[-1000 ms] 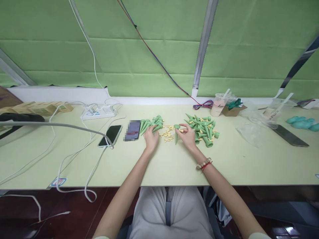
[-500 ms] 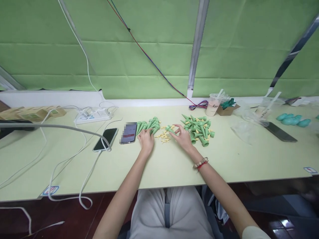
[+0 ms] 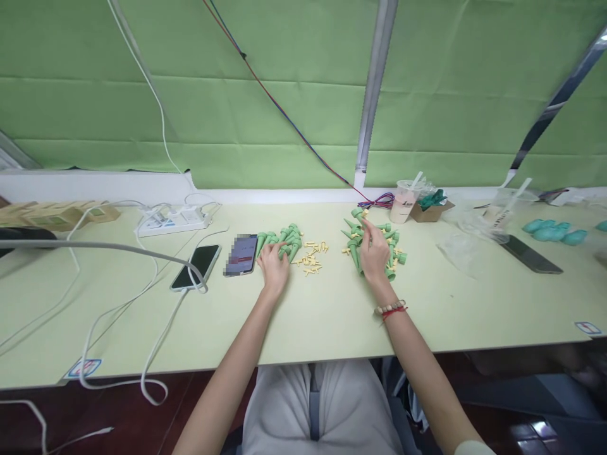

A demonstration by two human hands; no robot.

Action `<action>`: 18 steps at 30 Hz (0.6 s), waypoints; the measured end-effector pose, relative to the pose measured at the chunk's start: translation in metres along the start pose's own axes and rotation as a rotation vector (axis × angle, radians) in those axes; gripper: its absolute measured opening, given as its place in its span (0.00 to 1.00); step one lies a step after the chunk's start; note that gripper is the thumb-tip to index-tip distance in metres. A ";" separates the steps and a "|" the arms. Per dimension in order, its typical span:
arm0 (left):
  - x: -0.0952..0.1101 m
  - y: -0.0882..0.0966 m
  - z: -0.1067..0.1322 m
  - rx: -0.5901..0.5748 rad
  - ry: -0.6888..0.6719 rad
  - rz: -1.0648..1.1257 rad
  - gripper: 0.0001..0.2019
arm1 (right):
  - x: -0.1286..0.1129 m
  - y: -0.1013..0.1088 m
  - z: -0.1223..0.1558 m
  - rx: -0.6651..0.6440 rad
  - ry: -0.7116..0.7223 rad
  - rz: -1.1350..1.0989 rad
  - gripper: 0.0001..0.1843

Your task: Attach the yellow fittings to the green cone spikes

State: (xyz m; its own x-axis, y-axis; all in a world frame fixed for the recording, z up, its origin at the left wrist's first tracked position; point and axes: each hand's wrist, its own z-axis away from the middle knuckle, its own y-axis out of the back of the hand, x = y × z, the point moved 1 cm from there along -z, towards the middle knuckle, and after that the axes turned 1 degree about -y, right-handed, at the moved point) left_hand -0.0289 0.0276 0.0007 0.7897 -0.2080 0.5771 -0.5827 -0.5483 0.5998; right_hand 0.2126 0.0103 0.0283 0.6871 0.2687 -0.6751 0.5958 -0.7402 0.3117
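My left hand [image 3: 275, 268] has its fingers curled round a green cone-shaped plastic piece [image 3: 284, 251] at the near edge of the left pile of green cone pieces [image 3: 294, 234]. My right hand [image 3: 374, 253] is over the right pile of green cone pieces [image 3: 353, 253], many with small yellow parts on them. At its fingertips is another green cone piece [image 3: 357, 213] with a bit of yellow beside it, partly hidden by the fingers. Between the hands, several small yellow plastic parts [image 3: 312, 260] lie loose on the table.
Left of the piles lie a phone with a lit screen [image 3: 241, 254], a dark phone [image 3: 196, 266] with white cables and a power strip [image 3: 173, 221]. To the right are a drink cup [image 3: 404, 202], a small cardboard box [image 3: 430, 212], plastic bags [image 3: 458, 253] and another phone [image 3: 531, 254].
My right hand has moved right with a green cone piece, from beside the yellow parts to the far side of the right pile. My left hand stays at the left pile.
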 end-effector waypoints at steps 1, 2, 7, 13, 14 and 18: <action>0.003 0.002 0.000 -0.001 0.004 -0.023 0.15 | 0.003 0.002 -0.002 0.006 -0.007 0.048 0.22; 0.005 0.003 0.000 -0.001 0.011 -0.046 0.15 | 0.006 0.003 -0.004 0.010 -0.028 0.097 0.22; 0.007 0.006 0.001 -0.003 0.010 -0.120 0.15 | 0.019 0.005 -0.011 -0.019 -0.103 0.284 0.22; 0.007 0.001 0.003 -0.085 -0.018 -0.037 0.13 | 0.031 -0.002 -0.007 -0.133 -0.087 0.364 0.22; 0.008 -0.001 0.004 -0.100 -0.035 -0.009 0.12 | 0.033 -0.003 -0.006 -0.138 -0.081 0.364 0.22; 0.012 -0.004 0.006 -0.132 -0.113 0.054 0.12 | 0.038 -0.006 -0.003 -0.115 -0.067 0.386 0.22</action>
State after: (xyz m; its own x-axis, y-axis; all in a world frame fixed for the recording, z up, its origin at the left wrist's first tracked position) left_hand -0.0154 0.0225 0.0018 0.7691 -0.3278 0.5487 -0.6388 -0.4246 0.6417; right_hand 0.2360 0.0270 0.0026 0.8428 -0.0595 -0.5349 0.3444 -0.7042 0.6209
